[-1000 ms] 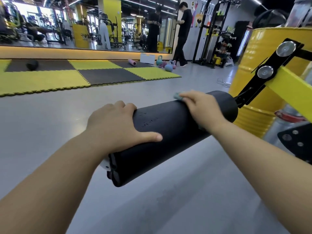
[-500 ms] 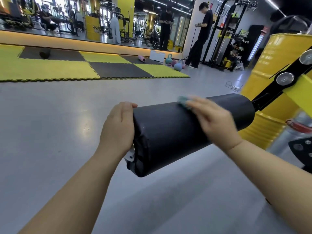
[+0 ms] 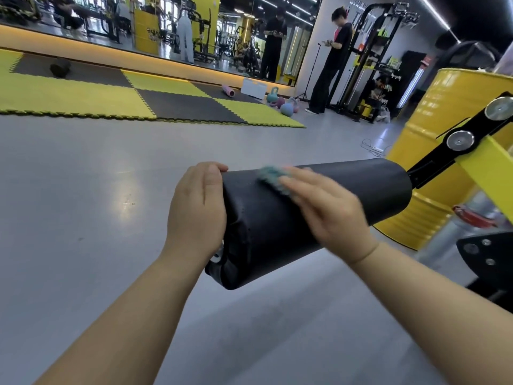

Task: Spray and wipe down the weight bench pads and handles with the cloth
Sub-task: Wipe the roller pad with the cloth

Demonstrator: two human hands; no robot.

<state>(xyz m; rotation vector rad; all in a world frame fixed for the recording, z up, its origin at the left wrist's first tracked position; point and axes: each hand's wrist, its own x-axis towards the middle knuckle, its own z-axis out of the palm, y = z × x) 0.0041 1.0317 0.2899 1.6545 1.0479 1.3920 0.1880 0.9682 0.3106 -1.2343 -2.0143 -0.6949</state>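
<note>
Right hand presses the teal cloth flat-fingered onto the black roller pad (motion-blurred); left hand, fingers straight and together, braces its end.

White ceiling strip lights are glaring off the glossy grey floor. The right hand is smearing with motion blur.

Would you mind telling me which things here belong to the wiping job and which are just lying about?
Job in hand:
- pad
- cloth, pressed on the pad by the right hand
- left hand, resting on the pad's end

Lying about:
- kettlebells
- pink roller
- yellow drum
- mats
</note>
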